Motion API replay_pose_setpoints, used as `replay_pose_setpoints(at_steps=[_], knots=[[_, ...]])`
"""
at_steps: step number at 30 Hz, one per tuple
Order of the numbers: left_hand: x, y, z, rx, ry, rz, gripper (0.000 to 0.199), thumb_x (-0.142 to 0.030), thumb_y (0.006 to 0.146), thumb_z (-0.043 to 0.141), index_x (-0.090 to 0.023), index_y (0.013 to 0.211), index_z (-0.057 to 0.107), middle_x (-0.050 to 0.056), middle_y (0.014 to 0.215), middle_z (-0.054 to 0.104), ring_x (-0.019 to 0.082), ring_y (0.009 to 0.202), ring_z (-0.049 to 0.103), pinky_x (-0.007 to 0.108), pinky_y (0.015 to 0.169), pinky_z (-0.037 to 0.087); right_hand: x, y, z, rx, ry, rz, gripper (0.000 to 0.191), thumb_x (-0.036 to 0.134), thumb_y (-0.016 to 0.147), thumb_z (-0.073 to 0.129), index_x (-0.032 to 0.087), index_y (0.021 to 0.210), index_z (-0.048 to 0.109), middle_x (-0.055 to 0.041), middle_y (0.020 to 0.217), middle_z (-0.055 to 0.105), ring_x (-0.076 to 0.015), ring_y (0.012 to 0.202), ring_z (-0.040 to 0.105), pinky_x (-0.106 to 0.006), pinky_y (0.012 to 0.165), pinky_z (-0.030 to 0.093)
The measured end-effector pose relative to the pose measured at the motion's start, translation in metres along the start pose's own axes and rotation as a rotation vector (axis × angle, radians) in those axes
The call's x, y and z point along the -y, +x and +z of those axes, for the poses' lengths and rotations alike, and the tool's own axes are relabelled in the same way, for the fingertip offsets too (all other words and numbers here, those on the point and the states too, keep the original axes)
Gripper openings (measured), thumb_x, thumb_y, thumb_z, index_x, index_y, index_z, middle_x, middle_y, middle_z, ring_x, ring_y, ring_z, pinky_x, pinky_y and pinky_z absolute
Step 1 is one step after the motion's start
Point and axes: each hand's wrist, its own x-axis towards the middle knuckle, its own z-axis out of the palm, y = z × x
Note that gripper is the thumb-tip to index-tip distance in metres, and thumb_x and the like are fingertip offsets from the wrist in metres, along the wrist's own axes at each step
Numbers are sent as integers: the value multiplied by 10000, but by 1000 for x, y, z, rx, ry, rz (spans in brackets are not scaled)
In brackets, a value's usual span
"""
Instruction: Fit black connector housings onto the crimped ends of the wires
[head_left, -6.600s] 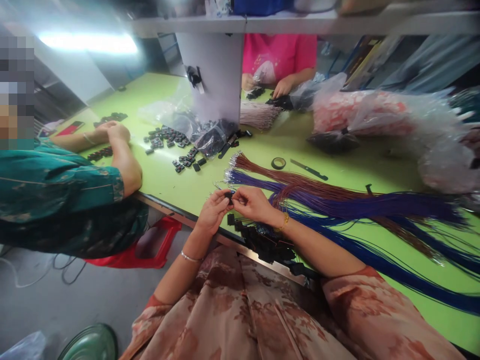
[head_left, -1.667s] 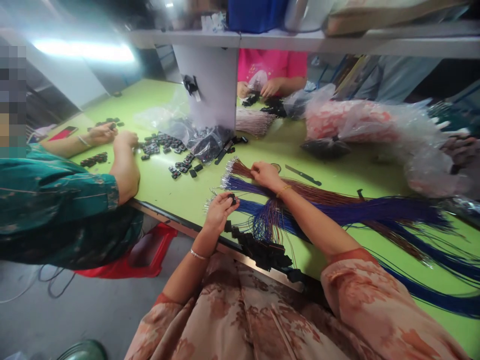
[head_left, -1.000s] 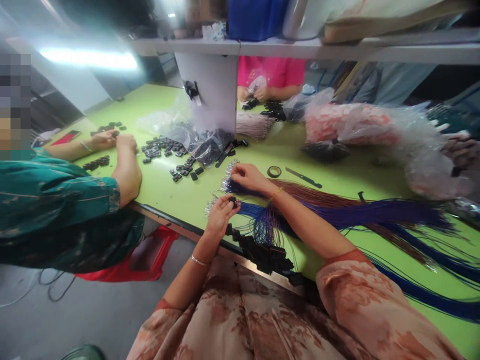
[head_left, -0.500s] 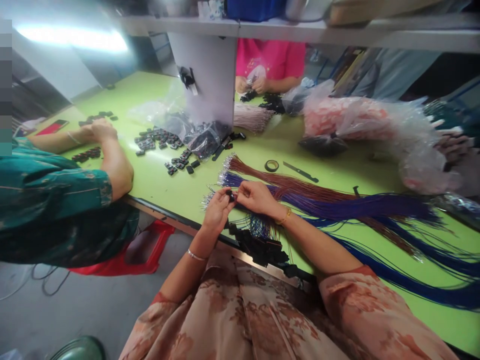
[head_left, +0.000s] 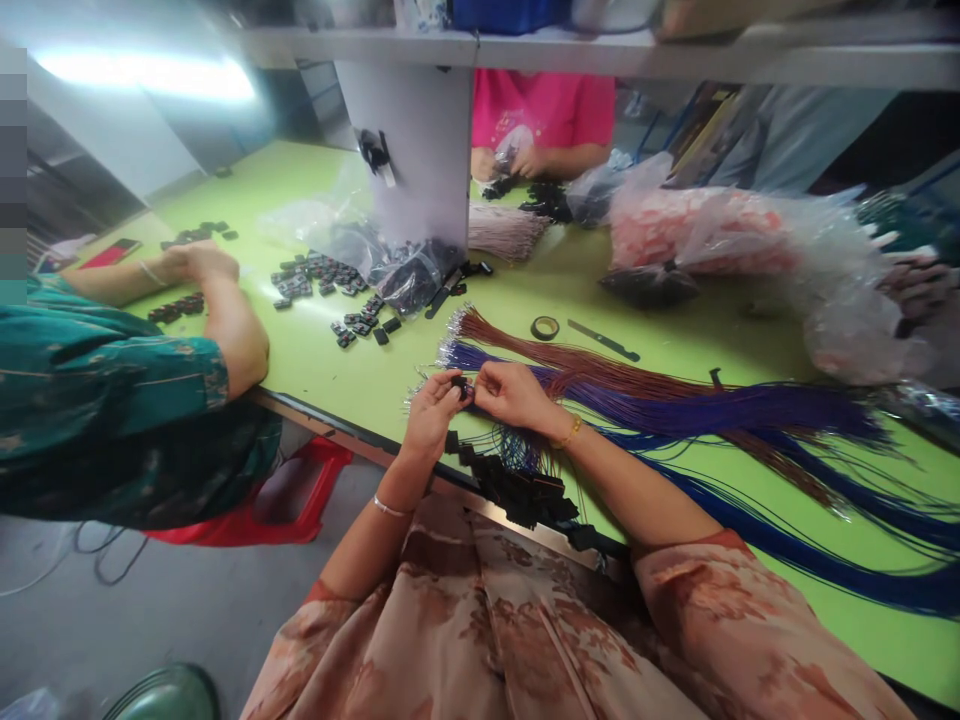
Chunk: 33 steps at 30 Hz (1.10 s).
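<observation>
My left hand (head_left: 429, 412) is closed on a small black plastic connector housing (head_left: 460, 387), held between thumb and fingers just above the table's front edge. My right hand (head_left: 516, 396) is pinched shut right beside the housing, its fingertips touching or almost touching it. Whatever is in that pinch is too small to make out. Behind and under my hands lie a bundle of purple wires (head_left: 645, 408) and a bundle of brown wires (head_left: 517, 338), with silvery terminals at their left ends. Below my right hand, thin blue wires (head_left: 521, 447) run to a heap of black housings (head_left: 517, 487).
A roll of black tape (head_left: 544, 327) and a flat dark blade-like tool (head_left: 604, 341) lie beyond the wires. Loose black housings (head_left: 319, 275) and plastic bags (head_left: 712, 235) occupy the back. A co-worker's arm (head_left: 236, 330) rests at left; another person in pink (head_left: 544, 115) sits opposite. A shelf (head_left: 540, 58) overhangs.
The housing in my left hand has turned slightly, and more of its face shows. My right hand stays pinched beside it. The whole view has shifted a little.
</observation>
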Motion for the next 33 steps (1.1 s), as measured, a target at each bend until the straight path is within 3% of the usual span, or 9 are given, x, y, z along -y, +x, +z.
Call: replay_pose_setpoints(at_steps=[9,16,21,24,26,30,31,33], knots=[[2,-2,3,-25,94,63,310,-187,670,759,-170,964,662,42,895,688,137,827,635,283,830,514,3,0,4,2,-100,-13,105,251,779,539,178,708,564,-31,679,614,-134,601,471,-254,586,274],[7,1,-3,-53,31,-43,330,-212,656,774,-163,954,643,37,867,679,135,791,639,325,850,514,-1,-2,8,52,-10,-64,137,236,814,500,168,717,570,-28,672,610,-127,606,480,-245,592,288],[8,-8,4,-70,134,20,297,-207,650,766,-157,921,655,53,865,686,162,794,633,348,840,520,-5,-3,3,77,27,-23,137,229,781,524,164,664,555,-6,621,575,-110,576,440,-239,572,270],[9,-31,16,-65,316,203,261,-214,726,710,-190,984,680,86,988,691,224,951,629,403,954,480,-11,2,-11,158,206,7,212,277,837,471,159,693,573,13,619,571,-102,573,450,-224,574,302],[14,-50,28,89,499,356,257,-201,793,633,-220,1042,694,102,1105,676,253,1094,588,418,1046,417,-13,7,-16,160,256,36,235,291,861,448,151,740,592,9,652,589,-106,600,477,-224,592,330],[31,-78,56,755,783,458,354,-165,824,544,-208,1153,666,132,1126,676,263,1064,619,419,1009,451,-4,10,-3,228,19,3,128,250,819,537,160,834,626,-24,784,634,-130,684,522,-238,638,349],[34,-81,60,847,817,470,361,-179,827,545,-198,1170,656,140,1136,673,266,1065,620,420,1004,454,0,9,4,238,-74,7,123,248,811,560,168,871,632,-40,836,639,-144,720,534,-245,646,349],[32,-82,64,908,834,483,343,-225,829,576,-197,1161,657,141,1154,670,269,1090,610,418,1020,439,4,6,17,224,-220,29,145,258,826,568,184,932,633,-68,931,632,-172,792,547,-259,658,346]])
